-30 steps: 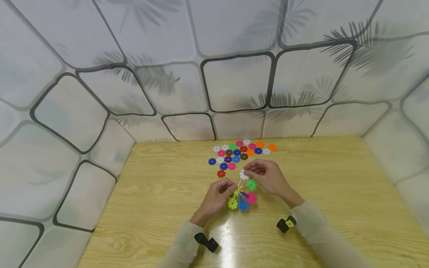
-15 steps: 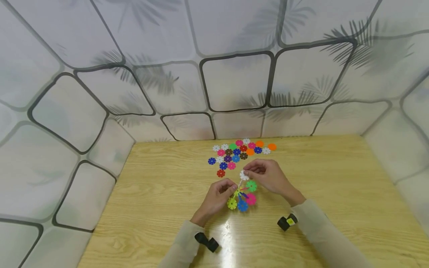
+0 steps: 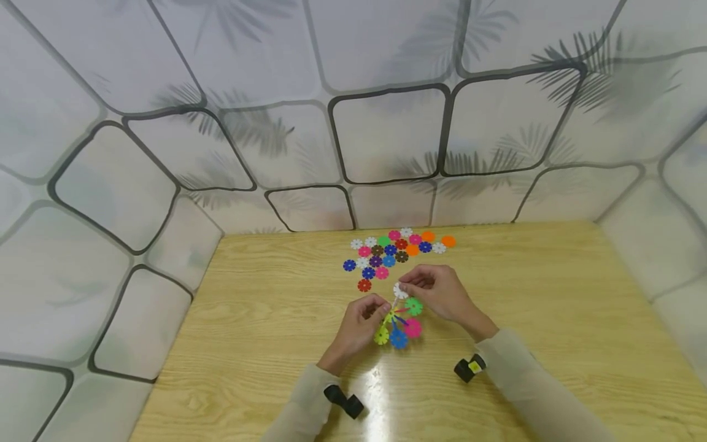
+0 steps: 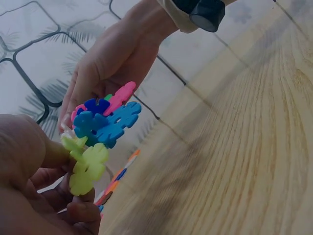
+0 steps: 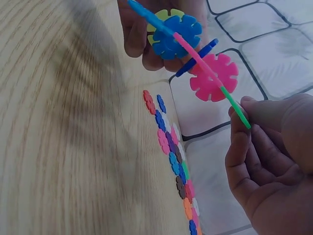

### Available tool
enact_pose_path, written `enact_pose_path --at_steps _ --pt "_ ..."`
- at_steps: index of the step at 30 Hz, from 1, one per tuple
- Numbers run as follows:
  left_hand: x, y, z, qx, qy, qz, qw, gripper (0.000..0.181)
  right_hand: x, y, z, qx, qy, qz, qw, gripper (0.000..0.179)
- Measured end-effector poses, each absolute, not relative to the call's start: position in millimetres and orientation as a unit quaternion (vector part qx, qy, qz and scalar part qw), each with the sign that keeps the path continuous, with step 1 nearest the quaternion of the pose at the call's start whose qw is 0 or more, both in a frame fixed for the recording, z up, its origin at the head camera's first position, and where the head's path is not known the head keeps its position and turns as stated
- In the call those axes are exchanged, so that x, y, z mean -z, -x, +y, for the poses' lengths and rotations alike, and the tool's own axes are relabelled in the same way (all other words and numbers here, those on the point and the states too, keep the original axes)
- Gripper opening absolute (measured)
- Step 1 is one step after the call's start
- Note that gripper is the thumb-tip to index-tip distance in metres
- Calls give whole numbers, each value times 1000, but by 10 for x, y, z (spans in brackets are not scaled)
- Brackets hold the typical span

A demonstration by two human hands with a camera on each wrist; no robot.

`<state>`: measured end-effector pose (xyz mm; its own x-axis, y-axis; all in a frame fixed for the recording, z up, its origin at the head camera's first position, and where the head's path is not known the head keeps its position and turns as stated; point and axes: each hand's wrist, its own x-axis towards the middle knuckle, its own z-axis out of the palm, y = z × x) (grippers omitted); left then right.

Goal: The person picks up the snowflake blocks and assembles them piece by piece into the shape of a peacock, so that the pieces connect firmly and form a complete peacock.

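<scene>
Wood-grain table (image 3: 248, 344) below, patterned backdrop (image 3: 392, 135) across upper frame. Left hand (image 3: 361, 322), lower centre, pinches a joined disc cluster (image 3: 400, 320) near its yellow hub (image 3: 393, 315). Right hand (image 3: 442, 294), right of it, pinches the cluster's white disc (image 3: 399, 291). Green disc (image 3: 413, 306), pink disc (image 3: 413, 328) and blue disc (image 3: 399, 338) fan below. Loose discs (image 3: 390, 250), many colours, lie beyond, mid-frame, near the backdrop.
</scene>
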<state>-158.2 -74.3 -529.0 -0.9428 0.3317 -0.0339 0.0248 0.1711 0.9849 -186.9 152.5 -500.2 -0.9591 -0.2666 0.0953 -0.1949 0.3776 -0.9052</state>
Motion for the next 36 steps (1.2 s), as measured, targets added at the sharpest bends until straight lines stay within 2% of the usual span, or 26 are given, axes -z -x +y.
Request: enact_pose_path --at_steps 5,12,18,26,36 --pt "5316 1567 -722 -641 -106 752 112 21 5021 1890 1504 546 134 826 41 12" --pt "5361 1562 -685 -640 -107 755 100 23 5061 1895 1506 572 122 807 80 15" --pt "5392 1587 -675 -641 -88 753 118 25 5072 1935 1536 565 130 811 76 18" --pt "5447 1606 -717 -670 -95 722 145 19 5050 2000 1598 595 142 787 77 35" --pt "5587 1546 -729 -790 -17 589 165 9 5091 2078 1767 587 117 799 62 38"
